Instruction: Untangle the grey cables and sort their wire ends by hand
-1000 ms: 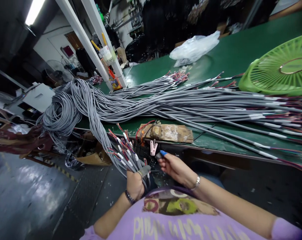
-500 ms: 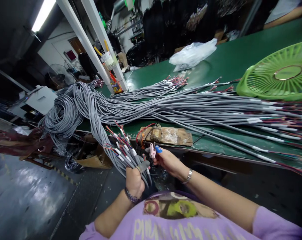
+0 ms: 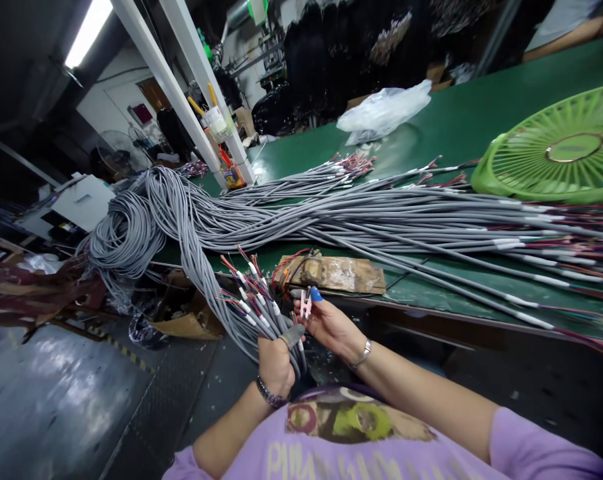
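At six o'clock, the left hand (image 3: 276, 367) clenches grey cables (image 3: 235, 327); the right hand (image 3: 334, 330), fingers curled, has reached the pink clip (image 3: 305, 305), nearer the cables, hold unclear.

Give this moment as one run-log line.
left hand: gripping grey cables | right hand: at pink clip | green table: plastic bag

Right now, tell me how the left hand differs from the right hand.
The left hand is closed around a bundle of grey cables; the right hand has its fingertips at the pink clip.
The left hand wears a dark bracelet, the right hand a silver wristband.
The right hand shows a blue fingertip cover; no blue one shows on the left hand.
Both have something worn at the wrist.
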A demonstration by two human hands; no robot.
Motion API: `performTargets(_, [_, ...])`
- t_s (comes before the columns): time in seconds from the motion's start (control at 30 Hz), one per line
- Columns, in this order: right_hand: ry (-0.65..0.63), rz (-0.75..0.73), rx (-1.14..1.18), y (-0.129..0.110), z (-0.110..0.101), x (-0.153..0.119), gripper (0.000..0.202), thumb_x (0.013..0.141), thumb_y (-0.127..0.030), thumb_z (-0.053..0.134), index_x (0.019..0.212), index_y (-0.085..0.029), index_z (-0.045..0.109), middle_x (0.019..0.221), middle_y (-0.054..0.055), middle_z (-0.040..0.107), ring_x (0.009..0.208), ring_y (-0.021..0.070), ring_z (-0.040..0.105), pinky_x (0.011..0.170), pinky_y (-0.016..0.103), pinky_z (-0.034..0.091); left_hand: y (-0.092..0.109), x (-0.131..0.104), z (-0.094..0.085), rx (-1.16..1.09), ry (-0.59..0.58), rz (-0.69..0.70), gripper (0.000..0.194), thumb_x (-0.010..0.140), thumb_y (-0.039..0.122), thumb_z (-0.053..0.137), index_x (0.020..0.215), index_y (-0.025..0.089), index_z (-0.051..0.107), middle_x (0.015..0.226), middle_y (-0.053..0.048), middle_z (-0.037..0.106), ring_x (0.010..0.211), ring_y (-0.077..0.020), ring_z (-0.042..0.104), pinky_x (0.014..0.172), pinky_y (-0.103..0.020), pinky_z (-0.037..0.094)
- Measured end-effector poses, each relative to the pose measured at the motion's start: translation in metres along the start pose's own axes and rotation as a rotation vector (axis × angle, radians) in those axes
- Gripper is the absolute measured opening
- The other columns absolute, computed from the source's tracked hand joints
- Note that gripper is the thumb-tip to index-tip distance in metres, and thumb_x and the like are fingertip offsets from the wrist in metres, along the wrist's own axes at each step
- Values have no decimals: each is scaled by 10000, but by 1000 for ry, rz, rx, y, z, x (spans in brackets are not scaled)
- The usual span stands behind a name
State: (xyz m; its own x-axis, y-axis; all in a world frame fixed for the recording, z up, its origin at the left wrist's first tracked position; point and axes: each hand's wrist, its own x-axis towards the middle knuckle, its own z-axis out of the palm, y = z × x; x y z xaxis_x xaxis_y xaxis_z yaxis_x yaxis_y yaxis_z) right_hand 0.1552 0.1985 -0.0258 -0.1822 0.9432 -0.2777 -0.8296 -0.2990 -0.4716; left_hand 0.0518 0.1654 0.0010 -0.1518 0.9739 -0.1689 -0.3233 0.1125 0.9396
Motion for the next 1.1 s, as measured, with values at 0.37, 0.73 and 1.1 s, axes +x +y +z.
performTargets(0.37, [-115,54,-118,3,-17,-15,452,643,-613,683,782,-190,602,771,30,633,658,127,557,605,247,443,-2,-7,-11,22,-9,23,196,535,212,767,654,164,619,567,31,591,536,-114,562,565,-240,464])
performTargets(0.73, [-89,46,-468,5,-15,-33,374,609,-447,763,639,-158,528,521,-46,521,460,64,420,493,217,340,-6,-10,-17,-9,-125,39,190,567,211,766,682,171,619,568,26,618,610,-165,633,666,-311,507])
performTargets(1.1, [-84,88,-251,-1,-24,-23,314,690,-463,692,723,-175,572,622,-5,575,520,93,465,524,237,396,6,-8,-36,81,-281,15,209,529,229,791,650,175,630,630,-4,631,640,-177,621,639,-302,503])
